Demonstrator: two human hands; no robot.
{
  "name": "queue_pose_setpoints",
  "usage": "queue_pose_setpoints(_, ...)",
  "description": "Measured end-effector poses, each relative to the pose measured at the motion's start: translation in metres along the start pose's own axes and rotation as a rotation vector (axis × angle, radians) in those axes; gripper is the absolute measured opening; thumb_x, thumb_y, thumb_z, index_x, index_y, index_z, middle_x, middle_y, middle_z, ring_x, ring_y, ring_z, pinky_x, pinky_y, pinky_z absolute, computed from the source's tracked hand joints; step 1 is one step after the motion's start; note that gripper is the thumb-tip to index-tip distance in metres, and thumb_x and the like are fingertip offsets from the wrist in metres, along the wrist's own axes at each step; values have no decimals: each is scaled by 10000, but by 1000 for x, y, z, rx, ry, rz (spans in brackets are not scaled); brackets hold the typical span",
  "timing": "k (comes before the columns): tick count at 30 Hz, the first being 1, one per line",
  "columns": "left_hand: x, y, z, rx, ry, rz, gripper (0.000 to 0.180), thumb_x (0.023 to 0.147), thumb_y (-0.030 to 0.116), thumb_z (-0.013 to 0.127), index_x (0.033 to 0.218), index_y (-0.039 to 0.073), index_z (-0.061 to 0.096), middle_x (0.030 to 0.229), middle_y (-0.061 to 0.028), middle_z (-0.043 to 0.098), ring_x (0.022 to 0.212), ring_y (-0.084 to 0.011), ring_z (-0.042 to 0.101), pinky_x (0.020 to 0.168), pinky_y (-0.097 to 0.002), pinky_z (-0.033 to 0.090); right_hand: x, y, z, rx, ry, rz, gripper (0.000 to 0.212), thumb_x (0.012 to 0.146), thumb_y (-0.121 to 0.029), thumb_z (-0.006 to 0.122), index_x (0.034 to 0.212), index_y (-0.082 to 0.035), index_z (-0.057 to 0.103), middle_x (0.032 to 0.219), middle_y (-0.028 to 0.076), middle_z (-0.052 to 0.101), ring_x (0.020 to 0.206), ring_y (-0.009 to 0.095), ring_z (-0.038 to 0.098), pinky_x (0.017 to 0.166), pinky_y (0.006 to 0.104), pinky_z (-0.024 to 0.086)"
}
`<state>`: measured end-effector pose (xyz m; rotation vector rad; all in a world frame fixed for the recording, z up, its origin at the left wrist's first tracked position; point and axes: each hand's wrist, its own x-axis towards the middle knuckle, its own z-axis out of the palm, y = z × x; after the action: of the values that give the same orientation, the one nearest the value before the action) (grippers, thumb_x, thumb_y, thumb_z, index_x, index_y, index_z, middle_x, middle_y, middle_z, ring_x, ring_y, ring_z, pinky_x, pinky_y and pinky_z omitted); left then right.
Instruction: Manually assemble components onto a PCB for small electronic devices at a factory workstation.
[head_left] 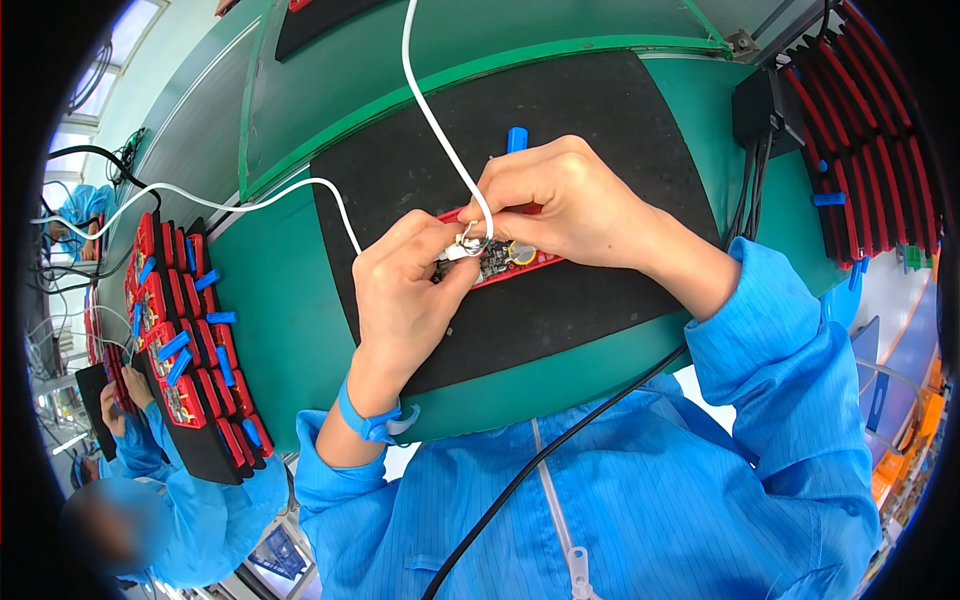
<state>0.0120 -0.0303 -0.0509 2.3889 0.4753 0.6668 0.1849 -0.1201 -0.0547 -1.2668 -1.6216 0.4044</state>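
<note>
On a black mat point(560, 310) lies a red-cased device with an exposed circuit board point(495, 264) and a round yellow part point(522, 253), partly covered by my hands. My left hand point(400, 285) pinches a small white connector point(460, 250) just above the board. Close beside it, the fingers of my right hand point(580, 205) are closed on the end of a white cable point(440, 130) that comes down from the top. Its fine wires are partly hidden by my fingertips. Beyond my right hand a blue cylinder-like piece point(516, 139) sticks up.
Another white cable point(250, 207) runs from the left toward my left hand. Stacked red units with blue pieces point(190, 350) stand at the left. Black-and-red racks point(860, 130) and a black box point(765, 105) are at the right. A co-worker's hands point(125, 395) work at far left.
</note>
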Motion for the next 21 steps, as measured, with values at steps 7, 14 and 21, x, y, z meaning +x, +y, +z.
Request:
queue_pose_setpoints(7,0,-3,3,-23,48,21,132,704,-37,719,825,4,687,674,-5,549,495,-45,392,432,-223,284,0,-1,1,5,0,21,69,747,8,714,811,12,689,711,82,650,580,165,603,506,278,452)
queue_pose_setpoints(14,1,0,2,-5,32,28,129,701,-39,717,818,4,685,665,-5,541,497,-45,384,434,-225,279,0,-1,-1,5,12,-3,80,732,32,706,807,23,681,714,88,647,569,174,594,504,283,450)
queue_pose_setpoints(21,1,-1,3,-19,38,25,136,702,-45,711,828,-3,683,673,-7,541,502,-43,385,437,-224,284,-1,-1,0,16,12,8,82,729,32,707,805,24,677,718,92,648,575,183,601,507,285,454)
